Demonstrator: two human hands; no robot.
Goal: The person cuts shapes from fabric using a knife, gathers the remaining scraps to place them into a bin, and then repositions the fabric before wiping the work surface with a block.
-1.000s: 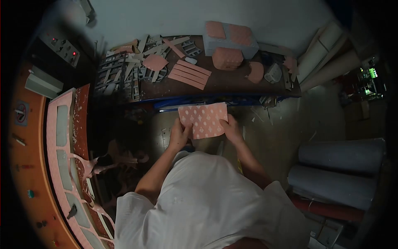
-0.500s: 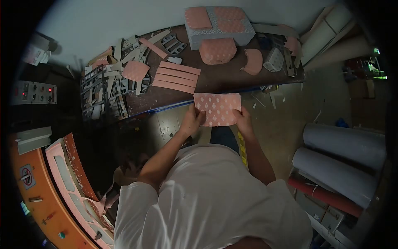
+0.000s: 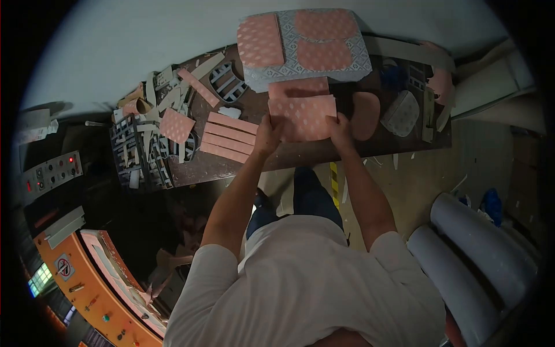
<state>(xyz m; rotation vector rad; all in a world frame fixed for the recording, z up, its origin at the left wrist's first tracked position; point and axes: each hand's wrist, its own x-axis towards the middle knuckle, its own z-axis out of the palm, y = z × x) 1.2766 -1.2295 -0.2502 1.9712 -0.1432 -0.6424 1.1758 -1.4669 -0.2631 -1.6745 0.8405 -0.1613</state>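
A rectangular pink sheet with pale diamond-like spots [image 3: 303, 120] is stretched between my two hands, over the near part of the table. My left hand [image 3: 269, 134] grips its left edge, and my right hand [image 3: 341, 130] pinches the right edge. Just beyond the sheet, another pink piece [image 3: 298, 88] shows, partly covered by it. Pink strips [image 3: 230, 136] lie side by side to the left of my left hand. To the right of my right hand lies a curved pink piece [image 3: 366, 115], with a pale patterned piece [image 3: 400, 114] beyond it.
A patterned grey-white stack [image 3: 341, 70] with pink pieces on top stands at the table's back. Dark slatted frames and scrap strips [image 3: 141, 144] crowd the left end. Large grey rolls [image 3: 457, 283] lie at lower right; an orange machine [image 3: 98, 295] stands at lower left.
Both hands have moved forward with the pink sheet, from in front of the table's edge to over the tabletop. The camera view has shifted closer to the table.
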